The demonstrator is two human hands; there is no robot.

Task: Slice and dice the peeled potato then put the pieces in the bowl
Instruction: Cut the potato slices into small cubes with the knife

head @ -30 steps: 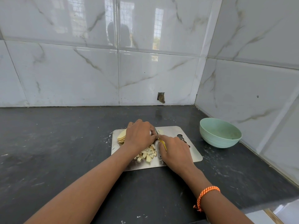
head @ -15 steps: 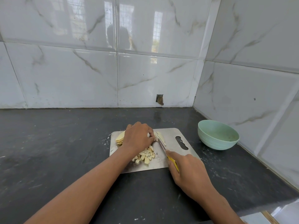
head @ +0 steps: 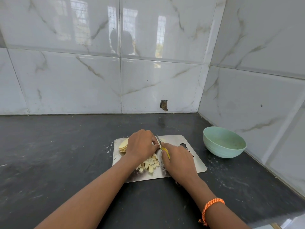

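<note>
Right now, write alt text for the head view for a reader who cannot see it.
A person dices potato on a steel cutting board: the left hand holds potato slices while the right hand grips a yellow-handled knife. Diced pieces lie between the hands; a green bowl sits right on the dark counter.

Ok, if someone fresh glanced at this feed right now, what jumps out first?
Two hands meet over the steel cutting board mid-counter: the left hand holds down potato slices, and the right hand grips a yellow-handled knife. A pile of diced potato lies between the wrists. To the right, a mint-green bowl sits near the tiled wall.
</note>
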